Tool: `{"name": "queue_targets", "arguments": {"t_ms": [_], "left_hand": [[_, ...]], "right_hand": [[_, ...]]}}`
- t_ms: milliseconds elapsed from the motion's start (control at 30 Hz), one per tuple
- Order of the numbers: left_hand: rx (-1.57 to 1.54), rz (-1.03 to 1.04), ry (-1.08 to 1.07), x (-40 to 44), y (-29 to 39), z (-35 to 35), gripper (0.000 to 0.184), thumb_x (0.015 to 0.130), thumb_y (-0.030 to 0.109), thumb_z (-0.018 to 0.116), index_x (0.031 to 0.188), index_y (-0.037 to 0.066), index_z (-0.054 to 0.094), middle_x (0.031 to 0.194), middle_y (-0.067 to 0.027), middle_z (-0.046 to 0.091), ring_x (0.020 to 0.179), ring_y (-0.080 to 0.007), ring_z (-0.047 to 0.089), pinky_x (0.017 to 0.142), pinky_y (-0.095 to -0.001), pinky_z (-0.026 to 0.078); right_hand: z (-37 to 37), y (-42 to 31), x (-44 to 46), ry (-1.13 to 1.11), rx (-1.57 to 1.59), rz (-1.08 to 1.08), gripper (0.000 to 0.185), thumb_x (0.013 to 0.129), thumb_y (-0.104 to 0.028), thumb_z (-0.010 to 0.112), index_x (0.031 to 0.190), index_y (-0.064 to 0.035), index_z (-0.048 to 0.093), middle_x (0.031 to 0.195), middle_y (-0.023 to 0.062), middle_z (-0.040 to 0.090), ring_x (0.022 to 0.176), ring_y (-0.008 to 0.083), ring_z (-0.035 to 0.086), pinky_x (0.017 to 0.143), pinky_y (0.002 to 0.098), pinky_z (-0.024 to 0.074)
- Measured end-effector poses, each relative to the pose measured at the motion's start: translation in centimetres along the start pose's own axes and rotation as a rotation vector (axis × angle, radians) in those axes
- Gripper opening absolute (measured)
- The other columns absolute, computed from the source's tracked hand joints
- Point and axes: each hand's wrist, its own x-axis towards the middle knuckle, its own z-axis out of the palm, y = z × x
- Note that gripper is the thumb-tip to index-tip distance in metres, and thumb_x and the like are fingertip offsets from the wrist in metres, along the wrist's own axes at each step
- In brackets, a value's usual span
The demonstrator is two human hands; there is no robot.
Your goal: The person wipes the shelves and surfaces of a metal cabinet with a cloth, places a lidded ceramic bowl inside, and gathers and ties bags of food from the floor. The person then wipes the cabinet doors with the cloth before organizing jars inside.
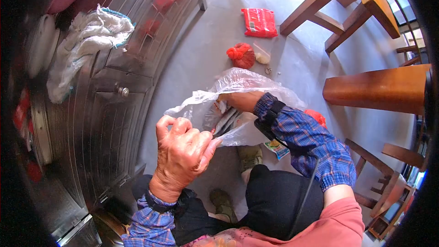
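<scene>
My left hand (183, 151) has its fingers curled on the rim of a clear plastic bag (247, 80), holding the opening up on the left side. My right hand (240, 101) reaches into the bag; its fingers are hidden inside, next to packets (226, 121) that show through the opening. Beyond the bag, a red net bundle (241, 56) lies on the floor beside a small clear bag with something pale (262, 56) in it. Farther off lies a red packet (259, 23). A colourful packet (277, 148) is below the bag, under my right forearm.
A dark cabinet (123, 73) with a round knob stands at the left, with a white cloth (91, 41) hanging on it. Wooden furniture (375, 89) stands at the right, with a wooden stool (340, 4) at the upper right. Another red bundle (315, 117) lies behind my right sleeve.
</scene>
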Motion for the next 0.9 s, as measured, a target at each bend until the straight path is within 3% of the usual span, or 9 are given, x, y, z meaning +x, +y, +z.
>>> {"name": "queue_targets", "arguments": {"t_ms": [267,400,467,567,667,733,767,867,900], "left_hand": [[0.005,0.027,0.028,-0.3,-0.3,-0.2,0.016,0.075,0.023,0.075,0.078,0.012,0.064,0.066,0.0006,0.055,0.080,-0.0203,0.053,0.089,-0.0426,0.032],[-0.005,0.026,0.007,-0.4,-0.3,-0.5,0.018,0.073,0.025,0.077,0.080,0.013,0.066,0.069,0.0015,0.060,0.081,-0.0220,0.054,0.088,-0.0451,0.032],[-0.007,0.031,-0.002,-0.5,-0.1,-0.6,0.019,0.072,0.025,0.077,0.082,0.013,0.066,0.069,0.0013,0.060,0.082,-0.0222,0.054,0.088,-0.0455,0.032],[-0.019,0.033,-0.021,-0.6,-0.1,-0.5,0.020,0.072,0.025,0.077,0.084,0.014,0.066,0.070,0.0020,0.060,0.083,-0.0222,0.055,0.089,-0.0457,0.031],[-0.050,0.045,0.030,-0.8,0.0,-0.4,0.028,0.071,0.025,0.078,0.094,0.013,0.067,0.089,-0.0022,0.063,0.094,-0.0245,0.055,0.091,-0.0457,0.032],[-0.027,-0.008,0.205,-0.9,0.2,-0.3,0.041,0.071,0.024,0.078,0.108,0.011,0.065,0.114,-0.0107,0.056,0.109,-0.0295,0.051,0.096,-0.0477,0.034],[-0.002,0.004,0.219,-1.3,-0.4,0.0,0.058,0.072,0.022,0.078,0.125,0.008,0.057,0.131,-0.0169,0.045,0.120,-0.0350,0.044,0.101,-0.0481,0.035],[-0.164,-0.227,0.343,-1.2,-0.3,0.7,0.071,0.073,0.019,0.078,0.136,0.008,0.047,0.134,-0.0174,0.044,0.122,-0.0362,0.043,0.104,-0.0468,0.034],[-0.195,-0.241,0.364,-1.0,-0.4,0.9,0.081,0.073,0.015,0.078,0.143,0.008,0.038,0.139,-0.0168,0.042,0.123,-0.0331,0.044,0.098,-0.0411,0.040]], "right_hand": [[-1.3,-0.4,1.5,0.103,-0.320,0.032,0.017,0.084,-0.016,0.055,0.091,-0.0065,0.068,0.088,0.0178,0.067,0.083,0.0347,0.065,0.076,0.0464,0.0507],[-1.0,-0.9,-0.7,0.133,-0.082,-0.012,0.018,0.086,-0.016,0.053,0.093,-0.0072,0.066,0.085,0.0175,0.066,0.082,0.0350,0.065,0.073,0.0460,0.0505],[-3.2,-2.5,-1.9,-0.234,0.163,0.105,0.018,0.088,-0.016,0.051,0.098,-0.0101,0.064,0.088,0.0178,0.066,0.083,0.0361,0.065,0.073,0.0460,0.0501],[-2.0,-2.3,-3.0,-0.181,0.170,0.116,0.020,0.090,-0.015,0.051,0.106,-0.0129,0.061,0.095,0.0180,0.067,0.088,0.0365,0.066,0.075,0.0455,0.0505],[-0.8,-1.3,-2.7,-0.139,0.179,0.120,0.027,0.089,-0.016,0.052,0.115,-0.0163,0.059,0.103,0.0193,0.067,0.093,0.0363,0.066,0.080,0.0455,0.0508],[-3.5,-3.0,-3.1,-0.143,0.255,0.067,0.035,0.087,-0.015,0.054,0.122,-0.0157,0.058,0.102,0.0203,0.067,0.093,0.0370,0.066,0.082,0.0457,0.0507],[-5.0,-3.6,-3.4,-0.140,0.252,0.071,0.035,0.087,-0.015,0.054,0.122,-0.0157,0.058,0.102,0.0203,0.067,0.093,0.0370,0.066,0.082,0.0457,0.0507],[-9.9,-5.1,-5.5,0.025,0.430,-0.043,0.031,0.086,-0.008,0.062,0.117,-0.0048,0.062,0.101,0.0180,0.067,0.088,0.0324,0.066,0.079,0.0404,0.0517],[-11.2,-5.2,-6.5,0.019,0.427,-0.040,0.031,0.086,-0.008,0.062,0.117,-0.0048,0.062,0.101,0.0180,0.067,0.088,0.0324,0.066,0.079,0.0404,0.0517]]}}
